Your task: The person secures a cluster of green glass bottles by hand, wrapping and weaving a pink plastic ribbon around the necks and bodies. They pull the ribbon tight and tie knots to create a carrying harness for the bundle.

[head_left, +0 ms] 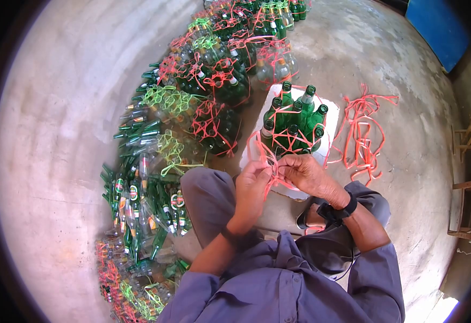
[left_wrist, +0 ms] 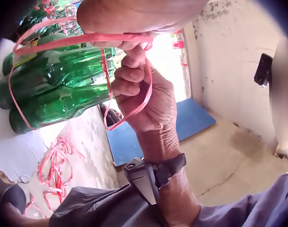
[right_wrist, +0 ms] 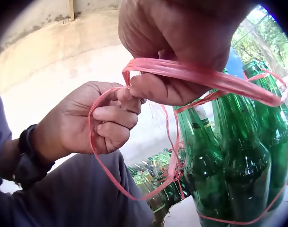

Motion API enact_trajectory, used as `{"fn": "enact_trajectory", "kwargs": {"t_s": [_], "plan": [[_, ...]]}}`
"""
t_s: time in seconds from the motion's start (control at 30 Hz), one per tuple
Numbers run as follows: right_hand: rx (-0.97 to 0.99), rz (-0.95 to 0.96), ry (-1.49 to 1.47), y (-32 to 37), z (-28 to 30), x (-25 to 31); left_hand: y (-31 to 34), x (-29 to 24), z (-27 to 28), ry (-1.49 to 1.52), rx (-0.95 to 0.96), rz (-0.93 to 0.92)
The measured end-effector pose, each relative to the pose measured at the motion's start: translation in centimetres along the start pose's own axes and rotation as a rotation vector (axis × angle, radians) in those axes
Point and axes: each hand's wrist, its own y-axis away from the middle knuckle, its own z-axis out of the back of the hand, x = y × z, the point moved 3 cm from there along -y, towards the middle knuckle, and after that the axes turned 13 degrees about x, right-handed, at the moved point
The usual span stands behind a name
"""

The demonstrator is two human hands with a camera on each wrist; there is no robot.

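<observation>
Several green glass bottles point(head_left: 294, 116) stand upright in a tight bundle on a white board point(head_left: 329, 105). Pink plastic twine point(head_left: 289, 144) runs around their necks and, lower down, around their bodies. At the near side of the bundle both hands meet over the twine. The left hand point(head_left: 252, 185) pinches a strand between thumb and curled fingers. Close against it, the right hand point(head_left: 305, 175) pinches the twine too. In the right wrist view a loop of pink twine point(right_wrist: 170, 69) passes across the right hand and hangs below the left hand point(right_wrist: 94, 118). The fingertips hide the crossing point.
Loose pink twine point(head_left: 362, 142) lies in a tangle on the floor to the right. Tied bottle bundles point(head_left: 214, 124) and loose bottles point(head_left: 138, 188) crowd the left side. A wooden stool point(head_left: 469, 199) stands at the far right, and a blue panel point(head_left: 440, 29) at the upper right.
</observation>
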Motion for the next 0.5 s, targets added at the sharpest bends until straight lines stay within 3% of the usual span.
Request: {"fn": "enact_trajectory", "kwargs": {"t_s": [0.17,0.33,0.5], "plan": [[-0.044,0.052,0.095,-0.1,0.3,-0.7,0.4,0.0,0.6,-0.205,-0.028,-0.060],[-0.129,-0.048,0.184,0.4,1.2,0.6,0.4,-0.1,0.8,-0.306,0.034,-0.065],[-0.033,-0.112,0.260,0.2,0.7,1.4,0.1,0.4,0.5,-0.358,-0.010,-0.140]]}}
